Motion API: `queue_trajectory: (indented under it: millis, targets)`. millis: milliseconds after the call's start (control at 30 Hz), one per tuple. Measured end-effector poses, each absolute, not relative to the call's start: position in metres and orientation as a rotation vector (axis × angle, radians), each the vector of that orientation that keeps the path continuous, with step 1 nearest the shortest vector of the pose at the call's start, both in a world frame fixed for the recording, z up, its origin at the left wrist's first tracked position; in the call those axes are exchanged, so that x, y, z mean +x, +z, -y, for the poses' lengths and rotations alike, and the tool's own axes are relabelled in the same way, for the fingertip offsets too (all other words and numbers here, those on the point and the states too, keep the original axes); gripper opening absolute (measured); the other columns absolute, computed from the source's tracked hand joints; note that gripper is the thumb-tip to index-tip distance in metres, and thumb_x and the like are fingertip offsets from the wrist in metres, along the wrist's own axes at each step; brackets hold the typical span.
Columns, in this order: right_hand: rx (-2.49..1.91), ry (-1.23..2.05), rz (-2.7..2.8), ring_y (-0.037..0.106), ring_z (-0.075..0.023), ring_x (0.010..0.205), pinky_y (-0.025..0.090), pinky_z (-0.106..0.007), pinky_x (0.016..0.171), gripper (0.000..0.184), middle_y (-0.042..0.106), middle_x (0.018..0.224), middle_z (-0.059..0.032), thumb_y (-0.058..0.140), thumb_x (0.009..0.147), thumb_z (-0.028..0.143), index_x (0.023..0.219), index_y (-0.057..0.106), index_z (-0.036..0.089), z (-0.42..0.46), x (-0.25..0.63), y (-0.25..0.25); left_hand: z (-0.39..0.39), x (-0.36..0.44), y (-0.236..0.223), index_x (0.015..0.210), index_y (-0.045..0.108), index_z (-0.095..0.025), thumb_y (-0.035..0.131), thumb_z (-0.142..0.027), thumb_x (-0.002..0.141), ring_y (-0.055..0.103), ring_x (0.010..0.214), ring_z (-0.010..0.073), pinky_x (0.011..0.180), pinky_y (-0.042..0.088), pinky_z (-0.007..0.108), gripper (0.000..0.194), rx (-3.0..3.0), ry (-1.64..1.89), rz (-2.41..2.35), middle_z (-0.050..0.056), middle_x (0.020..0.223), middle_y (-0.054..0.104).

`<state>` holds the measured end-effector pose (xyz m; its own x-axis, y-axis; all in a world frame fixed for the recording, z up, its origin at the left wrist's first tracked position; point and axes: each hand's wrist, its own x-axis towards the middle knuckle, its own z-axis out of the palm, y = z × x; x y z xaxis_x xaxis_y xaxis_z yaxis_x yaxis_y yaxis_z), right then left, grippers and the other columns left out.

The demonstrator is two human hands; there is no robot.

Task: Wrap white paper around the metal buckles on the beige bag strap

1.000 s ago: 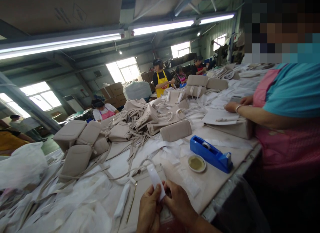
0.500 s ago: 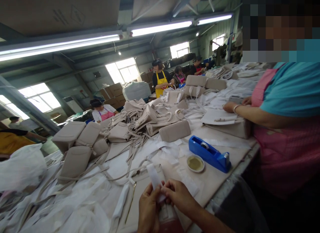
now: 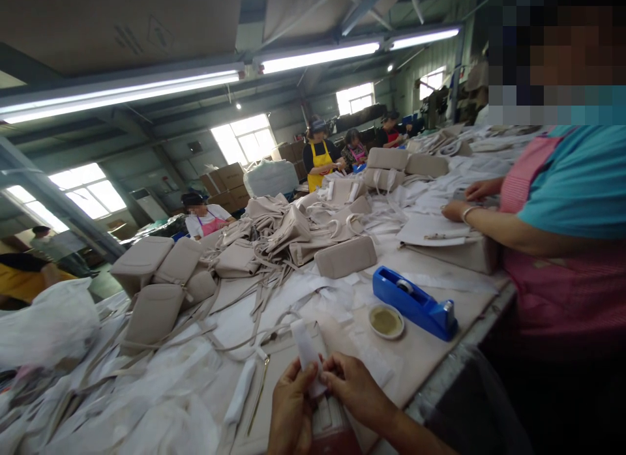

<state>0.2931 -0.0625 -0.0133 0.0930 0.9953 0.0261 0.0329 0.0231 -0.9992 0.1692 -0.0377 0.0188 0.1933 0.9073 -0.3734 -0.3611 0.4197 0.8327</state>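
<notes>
Near the bottom centre, my left hand point(image 3: 292, 406) and my right hand point(image 3: 360, 391) meet at a narrow white strip point(image 3: 304, 343), thin and like paper or foam. Fingers and thumb of the left hand pinch it from one side; the right fingertips close on its lower edge. Beneath them lies a beige handbag point(image 3: 280, 370) with a gold zipper point(image 3: 258, 396). A white-wrapped piece point(image 3: 240, 391) lies along the bag's left side. Part of the bag is hidden behind my hands.
Right of my hands are a round dish point(image 3: 386, 321) and a blue tape dispenser point(image 3: 415, 303). Beige handbags point(image 3: 345, 256) are heaped across the table, with white wrapping point(image 3: 161, 390) at left. A co-worker in a pink apron point(image 3: 552, 279) stands at the table's right edge, hands on a bag.
The view has shifted slightly. My hands keep their pinch on the white strip, with little movement. The co-worker's farther hand at right has moved back a little from the bag.
</notes>
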Motion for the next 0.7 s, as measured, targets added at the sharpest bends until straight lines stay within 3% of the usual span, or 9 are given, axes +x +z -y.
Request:
queue_trajectory:
  millis: [233, 433, 700]
  targets:
    - [-1.086, 1.269, 1.175, 0.048, -0.0112, 0.059, 0.035, -0.022, 0.055, 0.012, 0.056, 0.064, 0.0032, 0.057, 0.080, 0.026, 0.076, 0.062, 0.016, 0.057, 0.298, -0.025, 0.037, 0.169, 0.018, 0.091, 0.065, -0.011, 0.076, -0.021, 0.069, 0.065, 0.062, 0.0149, 0.060, 0.053, 0.025, 0.026, 0.708, 0.988, -0.986, 0.004, 0.071, 0.071]
    - [-1.194, 1.120, 1.333, 0.054, -0.0140, 0.067, 0.036, -0.024, 0.059, 0.014, 0.063, 0.069, 0.0009, 0.055, 0.081, 0.024, 0.073, 0.063, 0.016, 0.053, 0.302, -0.023, 0.034, 0.172, 0.013, 0.093, 0.068, -0.010, 0.078, -0.021, 0.064, 0.063, 0.062, 0.0135, 0.059, 0.050, 0.024, 0.032, 0.715, 1.014, -1.018, 0.006, 0.076, 0.072]
    - [-1.258, 1.117, 1.231, 0.062, -0.0187, 0.073, 0.042, -0.026, 0.063, 0.016, 0.070, 0.077, -0.0031, 0.061, 0.077, 0.031, 0.077, 0.066, 0.015, 0.048, 0.298, -0.029, 0.037, 0.175, 0.018, 0.090, 0.070, -0.012, 0.074, -0.022, 0.069, 0.067, 0.075, 0.0176, 0.068, 0.051, 0.025, 0.024, 0.713, 0.987, -0.959, 0.008, 0.079, 0.074]
